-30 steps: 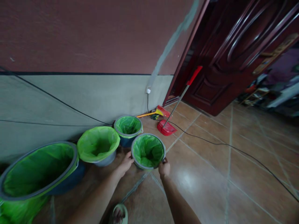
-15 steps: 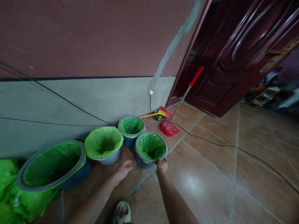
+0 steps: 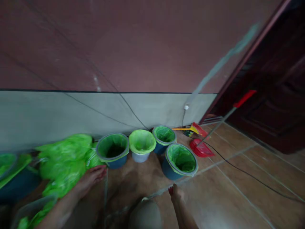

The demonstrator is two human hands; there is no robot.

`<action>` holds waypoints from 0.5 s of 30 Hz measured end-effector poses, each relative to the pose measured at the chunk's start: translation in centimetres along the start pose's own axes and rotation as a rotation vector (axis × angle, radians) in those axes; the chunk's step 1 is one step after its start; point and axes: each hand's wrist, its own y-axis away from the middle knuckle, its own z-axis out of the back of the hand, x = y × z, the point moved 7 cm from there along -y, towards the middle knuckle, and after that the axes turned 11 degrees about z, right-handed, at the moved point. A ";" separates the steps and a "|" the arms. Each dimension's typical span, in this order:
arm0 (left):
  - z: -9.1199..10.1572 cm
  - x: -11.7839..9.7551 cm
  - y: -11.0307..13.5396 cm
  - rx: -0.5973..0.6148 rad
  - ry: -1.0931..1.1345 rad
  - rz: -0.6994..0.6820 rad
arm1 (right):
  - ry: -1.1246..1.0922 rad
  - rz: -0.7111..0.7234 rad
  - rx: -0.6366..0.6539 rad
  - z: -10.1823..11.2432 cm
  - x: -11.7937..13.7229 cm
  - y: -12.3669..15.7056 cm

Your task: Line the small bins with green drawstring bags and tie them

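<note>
Several blue and grey buckets lined with green bags stand on the tiled floor by the wall. The nearest lined bucket (image 3: 181, 161) sits a little ahead of my right hand (image 3: 175, 192), which is off it and appears loosely closed, though blurred. My left hand (image 3: 91, 178) reaches out to the left with fingers stretched flat, touching a heap of loose green bags (image 3: 63, 163). Behind it stand another lined bucket (image 3: 112, 153), a grey bucket (image 3: 141, 148) and a further blue one (image 3: 164, 137).
A red dustpan (image 3: 201, 148) with a long red-handled pole and a yellow brush (image 3: 188, 129) lie near the dark wooden door (image 3: 274, 105). A black cable (image 3: 250, 178) crosses the tiles on the right. More bagged buckets (image 3: 11, 175) stand at the far left.
My right hand has let go of the nearest bucket's rim and pulled back. My left hand has swung left to the loose green bags. The view has turned left and become blurred.
</note>
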 end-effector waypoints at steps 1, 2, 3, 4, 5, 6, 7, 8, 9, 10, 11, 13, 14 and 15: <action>3.1 0.5 1.3 -0.043 0.084 -0.002 | 0.023 0.005 0.043 -1.0 0.2 0.8; 6.2 1.3 2.5 -0.093 0.166 0.002 | 0.048 0.016 0.090 -2.3 0.5 1.7; 9.2 2.3 3.8 -0.155 0.245 0.012 | 0.072 0.030 0.138 -3.8 1.0 2.6; 12.1 3.5 5.0 -0.216 0.314 0.024 | 0.092 0.047 0.191 -5.6 1.5 3.7; 14.7 4.9 6.1 -0.275 0.373 0.038 | 0.110 0.067 0.250 -7.5 2.0 4.9; 17.2 6.4 7.1 -0.325 0.424 0.058 | 0.128 0.085 0.310 -9.4 2.4 6.3; 19.3 7.8 8.0 -0.362 0.471 0.076 | 0.144 0.099 0.377 -11.5 2.7 8.0; 21.1 9.2 8.8 -0.389 0.513 0.090 | 0.157 0.111 0.447 -13.6 3.0 9.9; 22.8 10.5 9.6 -0.412 0.549 0.095 | 0.167 0.119 0.517 -15.7 3.1 12.0; 24.2 11.4 10.3 -0.435 0.580 0.089 | 0.177 0.122 0.583 -17.7 3.1 14.3; 25.5 12.2 11.1 -0.464 0.609 0.073 | 0.187 0.120 0.643 -19.5 3.1 16.8; 27.7 13.1 12.5 -0.524 0.654 0.030 | 0.226 0.099 0.763 -23.0 2.7 22.2; 28.7 13.3 13.0 -0.553 0.677 0.017 | 0.256 0.081 0.821 -24.4 2.4 25.0; 29.6 13.5 13.5 -0.579 0.702 0.006 | 0.297 0.062 0.895 -25.8 1.9 28.0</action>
